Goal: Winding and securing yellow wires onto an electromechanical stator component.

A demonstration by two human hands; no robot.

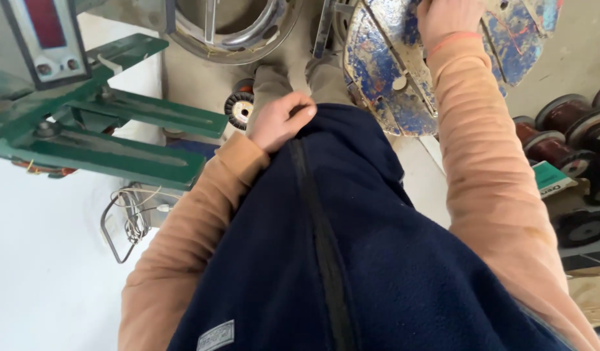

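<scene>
Looking straight down the wearer's own body, the head view is filled mostly by a dark navy fleece vest [352, 260] with a black zip strip running down its middle. Both arms wear salmon-orange sleeves.

Left hand [280, 120]: curled closed at the vest's lower hem, fingers folded in and gripping the fabric edge beside the zip. It grasps the vest and nothing else that can be seen.

Right hand [446, 19]: extended forward at the top of the frame, laid on the round, flat disc [384, 71] whose chipped blue paint shows rust and orange flecks. The fingertips are cut off by the frame edge, so I cannot tell whether the hand is gripping the disc or only pressing on it. The disc sits just in front of the wearer's legs, right of centre, partly hidden by the right forearm.

Surroundings: a green-painted metal frame [118, 140] with slotted arms lies to the left, above a white surface [40, 260]. A loose bundle of thin wire [134, 218] rests at that surface's edge. A small spool [239, 109] stands on the floor near the left hand. Several dark reddish-brown wire spools [560, 133] lie grouped at the right. A curved metal ring [248, 32] shows at top centre.
</scene>
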